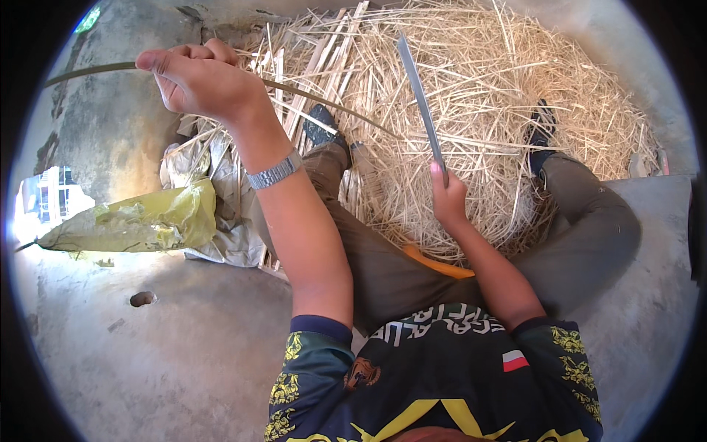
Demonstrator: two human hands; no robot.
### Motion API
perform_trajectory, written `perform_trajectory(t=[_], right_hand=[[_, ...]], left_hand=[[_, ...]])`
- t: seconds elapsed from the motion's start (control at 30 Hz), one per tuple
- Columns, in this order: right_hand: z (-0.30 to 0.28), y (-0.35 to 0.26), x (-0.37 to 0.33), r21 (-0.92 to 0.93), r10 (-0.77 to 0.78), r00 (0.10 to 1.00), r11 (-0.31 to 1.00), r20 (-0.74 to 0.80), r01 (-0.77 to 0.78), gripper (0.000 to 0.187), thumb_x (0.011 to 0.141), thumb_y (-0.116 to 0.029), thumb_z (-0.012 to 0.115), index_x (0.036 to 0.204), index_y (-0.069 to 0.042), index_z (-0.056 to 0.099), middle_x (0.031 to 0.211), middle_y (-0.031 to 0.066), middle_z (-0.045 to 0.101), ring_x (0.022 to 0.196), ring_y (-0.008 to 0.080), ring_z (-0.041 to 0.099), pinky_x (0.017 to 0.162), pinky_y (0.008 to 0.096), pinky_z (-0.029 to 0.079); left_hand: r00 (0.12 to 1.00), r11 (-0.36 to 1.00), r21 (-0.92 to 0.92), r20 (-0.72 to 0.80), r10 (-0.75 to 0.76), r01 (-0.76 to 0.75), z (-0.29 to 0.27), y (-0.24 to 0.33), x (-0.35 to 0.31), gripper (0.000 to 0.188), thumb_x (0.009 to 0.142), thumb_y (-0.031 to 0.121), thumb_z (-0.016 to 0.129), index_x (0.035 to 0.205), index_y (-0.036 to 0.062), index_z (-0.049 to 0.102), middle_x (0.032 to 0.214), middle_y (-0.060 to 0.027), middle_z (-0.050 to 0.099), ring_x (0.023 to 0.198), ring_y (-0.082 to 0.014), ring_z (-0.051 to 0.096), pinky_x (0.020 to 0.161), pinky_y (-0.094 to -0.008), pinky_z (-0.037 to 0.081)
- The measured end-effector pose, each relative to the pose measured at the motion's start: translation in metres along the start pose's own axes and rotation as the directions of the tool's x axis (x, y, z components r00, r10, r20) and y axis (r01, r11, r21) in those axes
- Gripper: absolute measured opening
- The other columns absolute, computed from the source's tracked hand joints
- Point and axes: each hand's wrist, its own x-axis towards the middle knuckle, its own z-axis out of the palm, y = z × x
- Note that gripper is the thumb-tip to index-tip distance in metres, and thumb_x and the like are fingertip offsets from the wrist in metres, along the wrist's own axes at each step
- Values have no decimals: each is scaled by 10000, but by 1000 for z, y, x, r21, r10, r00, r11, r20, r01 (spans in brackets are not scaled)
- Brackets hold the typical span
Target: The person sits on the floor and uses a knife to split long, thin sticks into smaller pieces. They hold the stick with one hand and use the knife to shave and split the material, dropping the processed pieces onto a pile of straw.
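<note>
My left hand (202, 82), raised at the upper left, is closed around a long, thin, greenish-brown bamboo strip (313, 97). The strip sticks out past the fist on both sides, one end reaching the left rim and the other sloping down over the straw-coloured shavings. A metal watch is on my left wrist. In front of my lap, my right hand (448, 195) grips a long knife (418, 92) by its lower end, with the narrow grey blade pointing up and away. Blade and strip appear apart. The knife's handle is mostly hidden by my fingers.
A big heap of pale shavings (471, 88) lies between and beyond my outstretched legs. Longer split sticks (335, 55) lie at its left. A yellow-green sack (147, 221) rests beside my left leg, near a hole (143, 298) in the concrete floor. An orange object (438, 264) lies at my lap.
</note>
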Motion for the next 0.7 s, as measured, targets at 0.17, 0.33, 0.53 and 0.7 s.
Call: perform_trajectory(t=[0.17, 0.33, 0.53, 0.7], right_hand=[[3, 38, -5, -499, 250, 959, 853, 131, -154, 708, 973, -616, 535, 723, 40, 631, 656, 174, 616, 558, 310, 564, 608, 468, 464], [-13, -23, 1, -272, 108, 984, 960, 145, -65, 629, 988, -578, 525, 779, -3, 670, 617, 137, 622, 600, 293, 631, 611, 446, 482], [-2, -21, -12, -118, -161, 987, 980, 25, 163, 584, 1008, -532, 535, 777, -5, 639, 610, 125, 606, 563, 258, 599, 576, 410, 465], [4, 43, -9, -584, 216, 970, 803, 109, -114, 662, 985, -602, 513, 796, 15, 662, 654, 180, 647, 633, 372, 644, 643, 473, 496]], left_hand=[[998, 996, 88, -57, 22, -17, 3, -1, -7, 588, 1054, 601, 372, 718, 138, 239, 571, 25, 213, 454, -98, 230, 420, -275, 214], [994, 999, 32, -104, 44, -41, -7, -6, 0, 552, 1060, 562, 407, 736, 137, 267, 563, 38, 225, 443, -82, 182, 376, -249, 216], [976, 993, 110, -209, 67, -45, -25, -12, 8, 560, 1057, 571, 405, 747, 127, 262, 573, 36, 223, 445, -87, 190, 371, -243, 229], [944, 985, 169, -329, 30, 27, -31, -8, 4, 566, 1062, 562, 401, 774, 78, 351, 589, 40, 234, 459, -85, 222, 375, -233, 263]])
